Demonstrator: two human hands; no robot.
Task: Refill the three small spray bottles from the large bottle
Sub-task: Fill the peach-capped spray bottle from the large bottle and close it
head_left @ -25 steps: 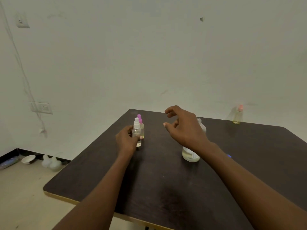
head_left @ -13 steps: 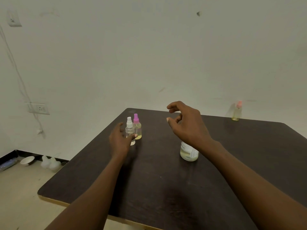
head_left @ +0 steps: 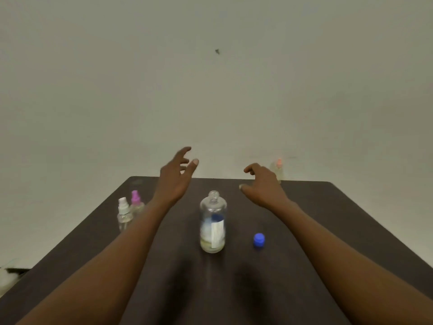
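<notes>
The large clear bottle (head_left: pixel 212 222) stands uncapped mid-table with a little yellowish liquid at its bottom. Its blue cap (head_left: pixel 259 240) lies to its right. At the left stand two small spray bottles, one with a white top (head_left: pixel 123 213) and one with a pink top (head_left: pixel 136 202). A third spray bottle with an orange top (head_left: pixel 278 169) stands at the far edge. My left hand (head_left: pixel 176 178) hovers in the air beyond the large bottle, fingers loosely spread, holding nothing. My right hand (head_left: pixel 262 184) reaches towards the orange-topped bottle, fingers relaxed and empty, partly covering it.
The dark table (head_left: pixel 328 219) meets a plain wall (head_left: pixel 210 90) at its far edge. Its left edge drops to the floor, where something white (head_left: pixel 5 276) lies.
My left hand let go of the white-topped spray bottle and rose towards the middle. My right hand moved right towards the orange-topped bottle. The view shifted right, uncovering the large bottle and blue cap.
</notes>
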